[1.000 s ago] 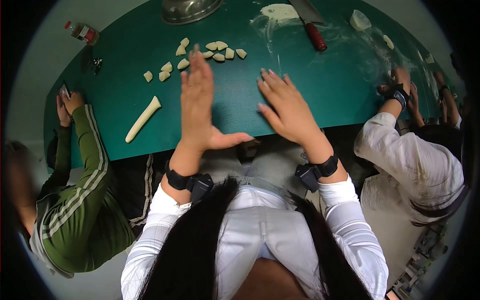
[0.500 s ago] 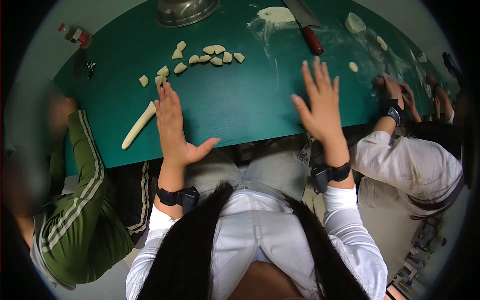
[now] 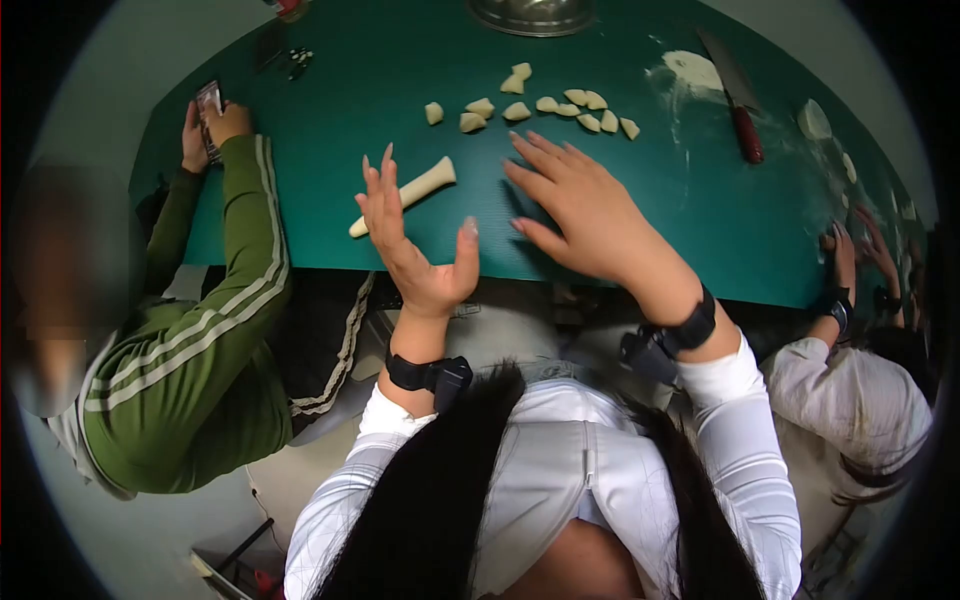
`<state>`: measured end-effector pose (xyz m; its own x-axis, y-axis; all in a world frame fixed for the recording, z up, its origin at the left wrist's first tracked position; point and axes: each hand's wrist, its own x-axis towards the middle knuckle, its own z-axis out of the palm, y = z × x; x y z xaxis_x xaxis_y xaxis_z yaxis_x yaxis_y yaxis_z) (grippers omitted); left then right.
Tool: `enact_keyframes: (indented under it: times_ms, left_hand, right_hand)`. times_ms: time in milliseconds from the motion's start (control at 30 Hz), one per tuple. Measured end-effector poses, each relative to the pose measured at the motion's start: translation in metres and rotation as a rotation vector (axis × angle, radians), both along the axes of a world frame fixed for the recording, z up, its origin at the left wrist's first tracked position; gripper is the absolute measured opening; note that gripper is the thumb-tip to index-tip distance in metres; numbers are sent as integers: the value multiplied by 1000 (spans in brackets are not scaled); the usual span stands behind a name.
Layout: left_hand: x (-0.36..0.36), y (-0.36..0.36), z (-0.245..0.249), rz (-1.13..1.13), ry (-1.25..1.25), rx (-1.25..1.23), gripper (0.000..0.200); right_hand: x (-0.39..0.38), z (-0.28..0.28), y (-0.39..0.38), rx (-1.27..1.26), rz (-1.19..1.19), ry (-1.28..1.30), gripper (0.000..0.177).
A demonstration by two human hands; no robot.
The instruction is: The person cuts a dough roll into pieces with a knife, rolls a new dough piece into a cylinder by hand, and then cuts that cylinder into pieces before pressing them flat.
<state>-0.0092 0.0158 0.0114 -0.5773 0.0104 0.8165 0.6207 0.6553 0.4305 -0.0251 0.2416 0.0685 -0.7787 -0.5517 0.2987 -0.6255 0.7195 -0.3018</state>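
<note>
My left hand (image 3: 420, 250) is raised at the table's front edge, palm turned inward and fingers apart, holding nothing. Behind it a pale dough rope (image 3: 430, 183) lies slanted on the green table, partly covered by my fingers. To the right, my right hand (image 3: 580, 210) hovers over the tabletop with its fingers stretched toward the left; it is empty too. Beyond both hands lie several cut dough pieces (image 3: 515, 111) in a loose row and small groups.
A cleaver (image 3: 742, 115) with a red handle lies beside a patch of flour (image 3: 692, 70). A metal bowl (image 3: 532, 18) stands at the far edge. At left a person in a green sleeve (image 3: 250, 200) holds a phone (image 3: 210, 115); another person's hands (image 3: 845, 255) are at right.
The view has turned left, so the table's contents appear farther right. My right hand has swung inward toward the dough rope, and my left hand has tilted; both remain empty.
</note>
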Motion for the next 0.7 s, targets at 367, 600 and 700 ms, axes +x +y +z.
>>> enact_keyframes:
  times_ms: [367, 600, 700]
  left_hand:
    - [1, -79, -3, 185, -424, -251, 64]
    - [-7, -93, 10, 14, -500, -269, 34]
    - [-8, -86, 12, -90, -455, -225, 27]
  right_hand:
    - [-62, -45, -81, -17, 163, 208, 41]
    - [-53, -33, -74, -37, 213, 298, 26]
    - [-40, -20, -55, -82, 217, 161, 25]
